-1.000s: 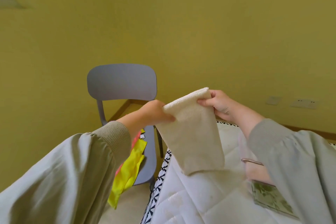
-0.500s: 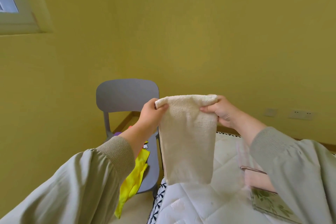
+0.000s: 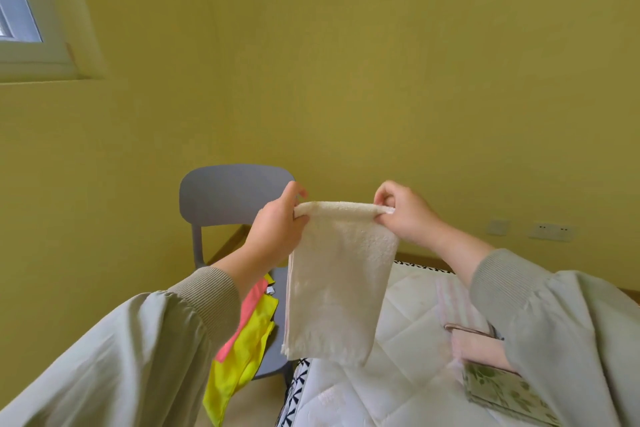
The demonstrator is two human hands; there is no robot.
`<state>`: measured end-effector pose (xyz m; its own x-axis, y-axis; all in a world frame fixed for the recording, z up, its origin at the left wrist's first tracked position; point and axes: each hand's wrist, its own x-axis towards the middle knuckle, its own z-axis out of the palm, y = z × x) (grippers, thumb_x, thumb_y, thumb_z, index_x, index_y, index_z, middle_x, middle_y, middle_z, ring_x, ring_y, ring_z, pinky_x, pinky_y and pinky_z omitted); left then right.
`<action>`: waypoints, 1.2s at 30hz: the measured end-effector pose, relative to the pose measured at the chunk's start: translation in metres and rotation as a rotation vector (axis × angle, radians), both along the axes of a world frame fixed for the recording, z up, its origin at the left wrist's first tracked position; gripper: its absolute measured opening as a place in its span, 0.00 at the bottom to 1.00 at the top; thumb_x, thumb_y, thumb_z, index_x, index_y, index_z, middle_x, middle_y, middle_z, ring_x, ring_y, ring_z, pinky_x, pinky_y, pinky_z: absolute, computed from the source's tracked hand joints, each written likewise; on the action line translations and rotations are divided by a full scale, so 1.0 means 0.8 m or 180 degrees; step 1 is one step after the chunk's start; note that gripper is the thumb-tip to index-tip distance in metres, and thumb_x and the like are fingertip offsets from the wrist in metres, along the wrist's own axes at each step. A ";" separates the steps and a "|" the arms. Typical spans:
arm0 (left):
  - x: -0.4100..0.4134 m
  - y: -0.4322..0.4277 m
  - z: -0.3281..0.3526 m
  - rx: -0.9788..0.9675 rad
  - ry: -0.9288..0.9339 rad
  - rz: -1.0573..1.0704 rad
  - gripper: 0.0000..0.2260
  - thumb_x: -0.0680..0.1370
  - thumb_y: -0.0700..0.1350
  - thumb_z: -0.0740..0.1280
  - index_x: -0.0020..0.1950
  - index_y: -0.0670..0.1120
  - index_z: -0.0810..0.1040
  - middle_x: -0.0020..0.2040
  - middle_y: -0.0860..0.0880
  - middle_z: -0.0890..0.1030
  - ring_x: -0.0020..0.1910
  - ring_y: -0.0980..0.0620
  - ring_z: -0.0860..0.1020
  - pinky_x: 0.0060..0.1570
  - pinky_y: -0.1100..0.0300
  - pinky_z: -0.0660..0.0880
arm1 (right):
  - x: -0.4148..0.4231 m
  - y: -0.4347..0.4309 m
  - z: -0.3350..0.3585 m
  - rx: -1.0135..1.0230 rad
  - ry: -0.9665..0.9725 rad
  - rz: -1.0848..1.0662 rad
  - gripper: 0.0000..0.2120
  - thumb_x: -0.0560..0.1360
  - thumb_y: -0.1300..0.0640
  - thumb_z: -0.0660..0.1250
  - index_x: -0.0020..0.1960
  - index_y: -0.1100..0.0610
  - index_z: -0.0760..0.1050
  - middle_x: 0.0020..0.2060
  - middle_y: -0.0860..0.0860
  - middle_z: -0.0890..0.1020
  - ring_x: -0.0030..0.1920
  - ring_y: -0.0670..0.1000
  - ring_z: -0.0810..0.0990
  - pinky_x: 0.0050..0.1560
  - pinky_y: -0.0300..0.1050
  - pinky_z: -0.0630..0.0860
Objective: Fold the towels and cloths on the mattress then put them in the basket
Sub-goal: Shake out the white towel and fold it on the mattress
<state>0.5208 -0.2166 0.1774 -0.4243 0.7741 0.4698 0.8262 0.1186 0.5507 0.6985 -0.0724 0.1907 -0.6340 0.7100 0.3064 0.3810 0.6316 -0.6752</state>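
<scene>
A person's left hand point(image 3: 277, 225) and right hand point(image 3: 403, 215) each pinch a top corner of a folded cream towel point(image 3: 337, 284), which hangs above the white mattress point(image 3: 398, 357) at five o'clock. Yellow cloth point(image 3: 242, 354) drapes off a grey chair point(image 3: 225, 198) at seven o'clock.

The person wears a loose, pale grey-green garment with long sleeves. Each of the 2 sleeves is full and gathered where it joins a ribbed knit cuff of a slightly browner tone. The left sleeve point(image 3: 114, 357) and the right sleeve point(image 3: 568, 326) end at the forearm. The left hand point(image 3: 277, 229) and the right hand point(image 3: 405, 215) are bare, without rings or gloves.
</scene>
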 end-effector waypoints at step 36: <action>0.000 -0.054 0.051 -0.0920 0.0823 -0.0159 0.06 0.75 0.41 0.69 0.47 0.39 0.83 0.45 0.50 0.79 0.45 0.51 0.73 0.46 0.60 0.69 | 0.019 -0.056 0.053 0.0732 -0.0727 -0.0112 0.01 0.69 0.63 0.73 0.41 0.60 0.84 0.38 0.51 0.82 0.44 0.49 0.78 0.46 0.39 0.72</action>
<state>0.5209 -0.2599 0.2183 -0.2788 0.9069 0.3160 0.9421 0.1945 0.2732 0.7136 -0.1173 0.2332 -0.6811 0.6614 0.3141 0.5305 0.7414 -0.4109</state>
